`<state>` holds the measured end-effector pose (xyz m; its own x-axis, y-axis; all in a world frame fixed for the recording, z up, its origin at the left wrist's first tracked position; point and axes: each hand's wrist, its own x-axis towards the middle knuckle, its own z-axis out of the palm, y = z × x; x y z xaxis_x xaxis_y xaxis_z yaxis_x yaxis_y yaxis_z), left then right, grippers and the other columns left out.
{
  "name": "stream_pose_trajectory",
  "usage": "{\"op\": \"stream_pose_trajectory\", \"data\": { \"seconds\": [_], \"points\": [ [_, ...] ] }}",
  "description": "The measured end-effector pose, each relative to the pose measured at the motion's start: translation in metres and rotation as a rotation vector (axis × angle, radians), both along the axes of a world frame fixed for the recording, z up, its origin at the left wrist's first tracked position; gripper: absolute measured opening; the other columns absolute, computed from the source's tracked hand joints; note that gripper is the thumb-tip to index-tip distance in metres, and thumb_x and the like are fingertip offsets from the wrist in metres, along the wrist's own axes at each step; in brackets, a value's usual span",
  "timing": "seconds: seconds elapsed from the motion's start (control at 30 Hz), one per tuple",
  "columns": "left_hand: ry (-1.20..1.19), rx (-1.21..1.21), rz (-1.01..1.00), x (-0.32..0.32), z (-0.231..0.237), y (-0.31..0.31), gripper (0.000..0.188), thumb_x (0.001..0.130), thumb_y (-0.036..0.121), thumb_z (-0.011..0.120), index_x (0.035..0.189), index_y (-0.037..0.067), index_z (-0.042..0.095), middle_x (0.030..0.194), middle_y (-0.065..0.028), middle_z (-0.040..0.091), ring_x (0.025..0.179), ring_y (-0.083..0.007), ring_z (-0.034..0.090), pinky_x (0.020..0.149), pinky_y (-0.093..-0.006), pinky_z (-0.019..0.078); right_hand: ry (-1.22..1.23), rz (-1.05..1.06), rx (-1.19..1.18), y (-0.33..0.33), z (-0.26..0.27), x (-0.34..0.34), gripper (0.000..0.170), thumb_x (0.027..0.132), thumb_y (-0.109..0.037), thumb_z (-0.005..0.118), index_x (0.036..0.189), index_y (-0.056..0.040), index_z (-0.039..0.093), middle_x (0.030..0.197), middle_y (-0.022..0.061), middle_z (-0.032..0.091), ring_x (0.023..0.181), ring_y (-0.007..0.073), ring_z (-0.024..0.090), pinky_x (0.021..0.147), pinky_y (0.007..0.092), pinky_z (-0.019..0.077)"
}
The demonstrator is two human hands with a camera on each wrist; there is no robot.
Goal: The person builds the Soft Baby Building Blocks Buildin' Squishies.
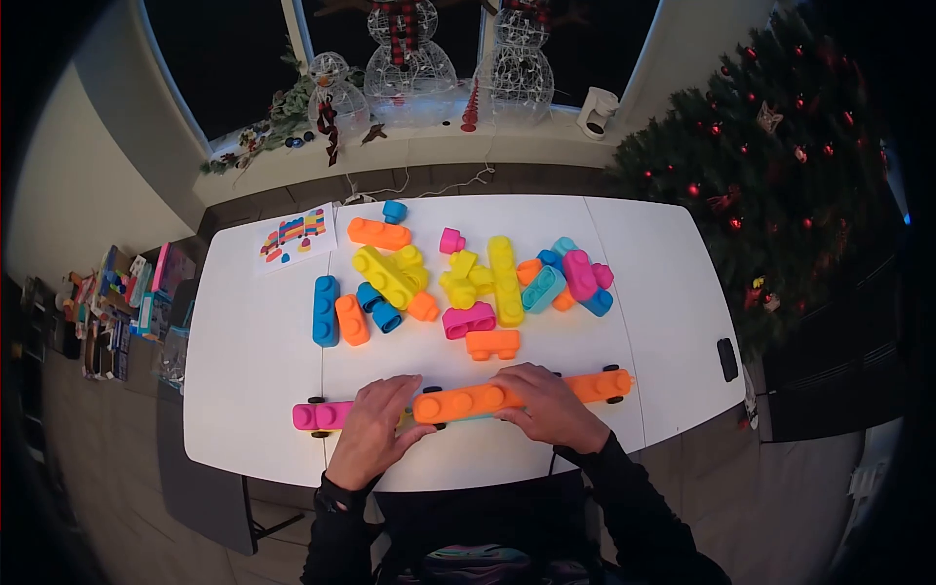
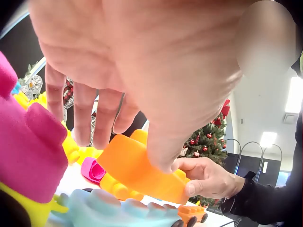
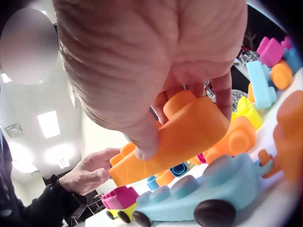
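Both hands are at a long orange brick (image 1: 463, 401) over a light blue wheeled base (image 3: 199, 198). My right hand (image 1: 551, 405) holds its right part, thumb on the near side and fingers behind. Around the left end, my left hand (image 1: 375, 424) has its thumb in front and its fingers on the far side. The brick is tilted above the base's studs in the wrist views. To the left stands a pink brick (image 1: 314, 416) on a yellow wheeled base (image 3: 124, 213). An orange wheeled car (image 1: 600, 387) stands at the right end of the row.
Loose yellow (image 1: 507, 283), blue (image 1: 326, 312), orange (image 1: 492, 343) and pink bricks (image 1: 469, 320) lie beyond the row on the white table (image 1: 244, 370). A printed picture sheet (image 1: 295, 237) lies at the back left. A black object (image 1: 727, 361) is near the right edge.
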<state>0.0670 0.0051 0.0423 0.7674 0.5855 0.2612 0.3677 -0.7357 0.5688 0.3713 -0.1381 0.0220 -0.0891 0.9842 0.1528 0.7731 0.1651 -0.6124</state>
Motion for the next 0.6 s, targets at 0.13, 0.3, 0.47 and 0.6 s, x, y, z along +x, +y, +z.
{"op": "stream_pose_trajectory", "data": {
  "seconds": [0.13, 0.3, 0.47, 0.6],
  "points": [
    [0.103, -0.018, -0.032, 0.006, -0.011, 0.001, 0.071, 0.093, 0.033, 0.096, 0.152, 0.005, 0.07, 0.142, -0.0183, 0.076, 0.133, -0.0412, 0.069, 0.114, -0.0516, 0.0571, 0.014, 0.006, -0.004, 0.002, -0.009, -0.003, 0.05, 0.104, -0.028, 0.084, 0.145, -0.0054, 0.068, 0.142, 0.0149, 0.071, 0.135, 0.0366, 0.066, 0.117, 0.0476, 0.0521],
    [0.129, -0.035, -0.041, 0.01, -0.014, 0.0, 0.058, 0.098, 0.034, 0.091, 0.144, 0.003, 0.074, 0.133, -0.019, 0.078, 0.123, -0.0408, 0.073, 0.11, -0.0502, 0.0576, 0.041, 0.014, -0.044, 0.002, -0.016, -0.004, 0.051, 0.103, -0.027, 0.087, 0.146, -0.0046, 0.069, 0.144, 0.0138, 0.072, 0.137, 0.0355, 0.066, 0.119, 0.0473, 0.0522],
    [0.165, -0.068, -0.034, 0.013, -0.017, 0.002, 0.058, 0.095, 0.033, 0.093, 0.142, 0.003, 0.075, 0.131, -0.0168, 0.08, 0.117, -0.0429, 0.075, 0.105, -0.0509, 0.0595, 0.015, 0.031, 0.015, 0.001, -0.026, -0.002, 0.051, 0.105, -0.031, 0.083, 0.145, -0.0035, 0.068, 0.14, 0.0143, 0.072, 0.135, 0.0349, 0.066, 0.117, 0.0478, 0.0519],
    [0.158, -0.078, -0.04, 0.014, -0.017, 0.004, 0.056, 0.094, 0.032, 0.093, 0.138, 0.002, 0.076, 0.13, -0.0165, 0.08, 0.113, -0.0433, 0.076, 0.102, -0.0505, 0.0602, -0.025, 0.039, 0.028, 0.001, -0.032, -0.002, 0.054, 0.104, -0.03, 0.087, 0.148, -0.0042, 0.069, 0.143, 0.0143, 0.072, 0.139, 0.0347, 0.064, 0.12, 0.047, 0.0517]
  ]
}}
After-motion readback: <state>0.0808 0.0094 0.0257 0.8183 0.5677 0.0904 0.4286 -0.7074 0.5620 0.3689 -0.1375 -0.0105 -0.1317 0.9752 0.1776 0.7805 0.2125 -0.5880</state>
